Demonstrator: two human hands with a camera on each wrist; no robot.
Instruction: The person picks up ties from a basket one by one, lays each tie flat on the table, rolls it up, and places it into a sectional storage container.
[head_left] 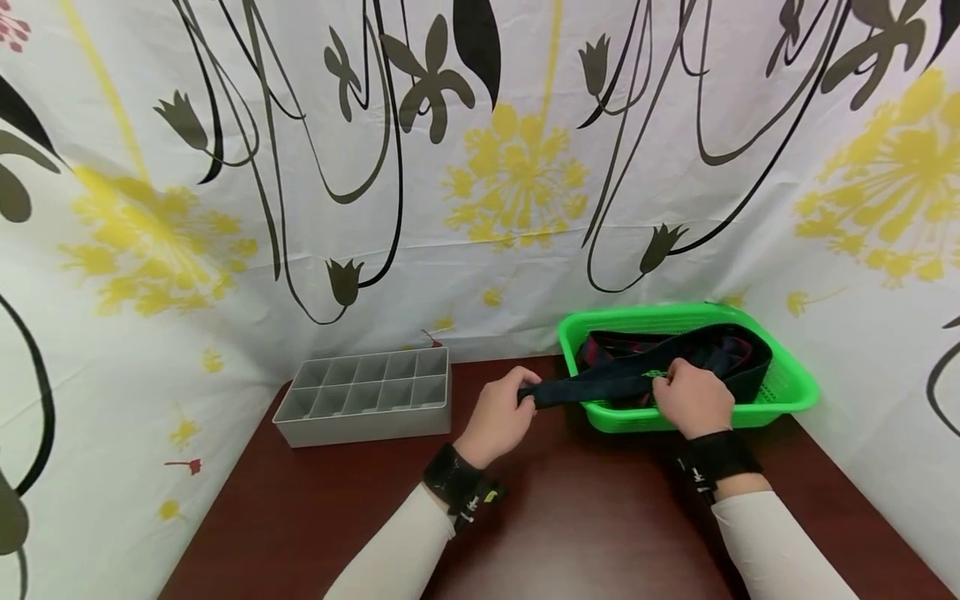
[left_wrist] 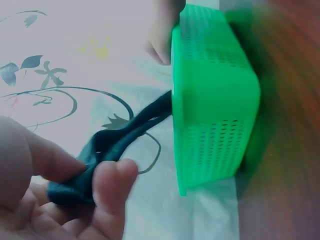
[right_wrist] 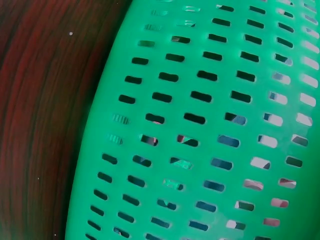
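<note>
A grey divided tray sits at the far left of the dark bench. Right of it, the left hand pinches one end of a dark blue cloth strip between thumb and curled fingers, wrist raised above the bench. The strip stretches right over the rim of a green basket, where the right hand grips it, fingers curled, knuckles up.

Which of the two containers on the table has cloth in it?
The green basket on the right: dark cloth lies in it and both hands pull a strip out. The grey divided tray on the left shows only bare compartments.
</note>
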